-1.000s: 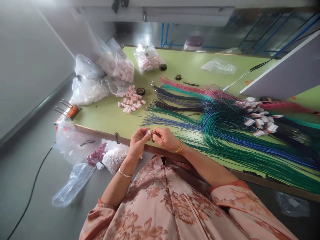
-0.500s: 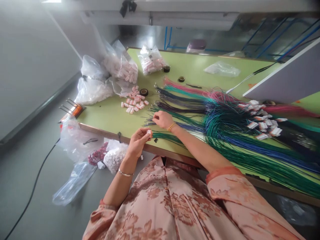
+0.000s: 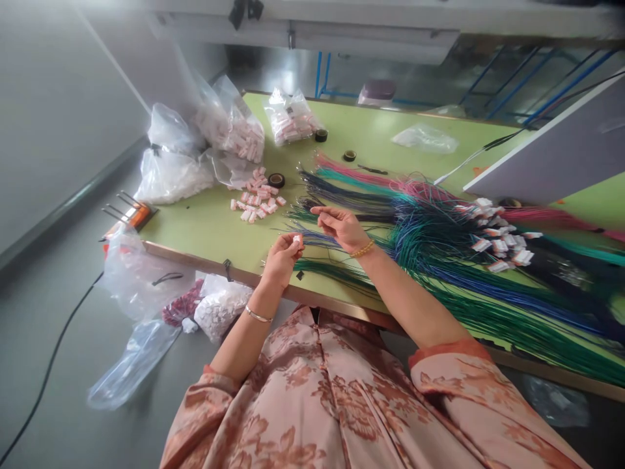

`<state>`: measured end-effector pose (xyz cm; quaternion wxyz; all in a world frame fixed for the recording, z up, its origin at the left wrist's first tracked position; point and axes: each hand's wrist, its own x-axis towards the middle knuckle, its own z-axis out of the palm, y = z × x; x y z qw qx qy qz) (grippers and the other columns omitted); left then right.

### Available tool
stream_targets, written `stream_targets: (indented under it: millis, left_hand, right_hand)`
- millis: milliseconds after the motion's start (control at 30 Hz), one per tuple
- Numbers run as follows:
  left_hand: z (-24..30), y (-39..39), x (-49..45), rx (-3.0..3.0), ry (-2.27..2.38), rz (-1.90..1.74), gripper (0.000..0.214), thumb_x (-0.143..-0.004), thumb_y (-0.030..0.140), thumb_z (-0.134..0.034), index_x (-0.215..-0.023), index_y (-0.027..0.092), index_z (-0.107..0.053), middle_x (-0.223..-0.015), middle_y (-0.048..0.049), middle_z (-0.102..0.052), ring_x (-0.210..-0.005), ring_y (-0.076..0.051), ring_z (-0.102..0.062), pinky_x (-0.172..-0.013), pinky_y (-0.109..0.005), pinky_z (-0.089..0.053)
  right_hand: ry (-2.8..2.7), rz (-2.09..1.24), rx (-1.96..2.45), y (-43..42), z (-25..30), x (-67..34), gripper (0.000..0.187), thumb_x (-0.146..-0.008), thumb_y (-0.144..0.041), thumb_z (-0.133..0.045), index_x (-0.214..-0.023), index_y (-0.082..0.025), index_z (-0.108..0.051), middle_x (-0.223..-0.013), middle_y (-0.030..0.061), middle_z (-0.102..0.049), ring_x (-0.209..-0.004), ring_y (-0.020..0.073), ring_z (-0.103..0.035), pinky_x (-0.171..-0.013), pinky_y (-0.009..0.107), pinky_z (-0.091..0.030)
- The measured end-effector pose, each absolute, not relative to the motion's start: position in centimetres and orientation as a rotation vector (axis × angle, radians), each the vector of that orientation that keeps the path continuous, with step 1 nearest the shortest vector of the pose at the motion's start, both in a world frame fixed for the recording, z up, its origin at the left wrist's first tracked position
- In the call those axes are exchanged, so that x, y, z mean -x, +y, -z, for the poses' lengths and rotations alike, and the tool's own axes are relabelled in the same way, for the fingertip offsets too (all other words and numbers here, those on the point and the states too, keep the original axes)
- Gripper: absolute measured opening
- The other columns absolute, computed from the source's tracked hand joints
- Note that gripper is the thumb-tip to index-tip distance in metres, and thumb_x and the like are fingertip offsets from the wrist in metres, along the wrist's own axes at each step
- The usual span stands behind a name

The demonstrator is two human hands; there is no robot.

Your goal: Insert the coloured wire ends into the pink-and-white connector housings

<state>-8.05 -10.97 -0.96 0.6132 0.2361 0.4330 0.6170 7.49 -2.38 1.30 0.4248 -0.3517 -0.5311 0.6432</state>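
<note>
Between the thumb and fingers of my left hand (image 3: 280, 260) is a small white and orange plastic connector (image 3: 297, 241), held just above the table's front edge. My right hand (image 3: 342, 228) hovers to the right of it, over the wires, its index finger stretched out leftward and the thumb a little apart below. I see nothing clearly held in it, though a thin wire could be too fine to show. Beneath the hands lie bundles of green wires (image 3: 336, 270) and blue wires (image 3: 317, 236), with bare metal tips toward the left.
Loose connectors (image 3: 256, 198) lie in a pile at the left, by a roll of black tape (image 3: 276, 180). Bags of connectors (image 3: 290, 120) stand behind. Wired connectors (image 3: 498, 241) are heaped at the right. An orange pronged device (image 3: 131, 218) sits at the left corner.
My right hand has moved rightward and its index finger has straightened. My left hand, still holding the connector, has risen slightly away from the table's front edge.
</note>
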Motion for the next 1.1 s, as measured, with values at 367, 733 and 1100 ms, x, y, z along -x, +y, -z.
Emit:
stream_targets:
  millis: [367, 733, 1100]
  left_hand:
    - [-0.5, -11.5, 7.4, -0.48, 0.827, -1.396, 0.022, -0.072, 0.016, -0.076, -0.093, 0.017, -0.067, -0.087, -0.0031, -0.064, -0.07, -0.008, -0.055, -0.065, -0.021, -0.045]
    - [-0.2, -11.9, 7.1, -0.422, 0.779, -1.376, 0.026, -0.069, 0.015, -0.079, -0.093, 0.017, -0.071, -0.088, -0.0017, -0.064, -0.073, -0.008, -0.057, -0.07, -0.019, -0.048]
    - [-0.1, -12.0, 7.0, -0.483, 0.779, -1.375, 0.025, -0.071, 0.017, -0.079, -0.094, 0.018, -0.07, -0.086, -0.0009, -0.064, -0.074, -0.008, -0.057, -0.074, -0.022, -0.048]
  right_hand:
    - [-1.609, -1.377, 0.898, -6.2, -1.9, -8.5, 0.023, -0.078, -0.04, -0.067, -0.078, -0.019, -0.056, -0.065, -0.0036, -0.053, -0.056, 0.008, -0.04, -0.053, 0.023, -0.033]
    - [-1.864, -0.991, 0.992, -8.2, -1.5, -8.4, 0.014, -0.078, -0.028, -0.057, -0.069, -0.017, -0.056, -0.059, -0.0022, -0.056, -0.053, 0.008, -0.042, -0.052, 0.022, -0.035]
    - [-1.898, -0.894, 0.998, -8.5, -0.9, -8.2, 0.015, -0.077, -0.028, -0.057, -0.066, -0.018, -0.057, -0.058, -0.0018, -0.057, -0.053, 0.0086, -0.044, -0.053, 0.021, -0.034]
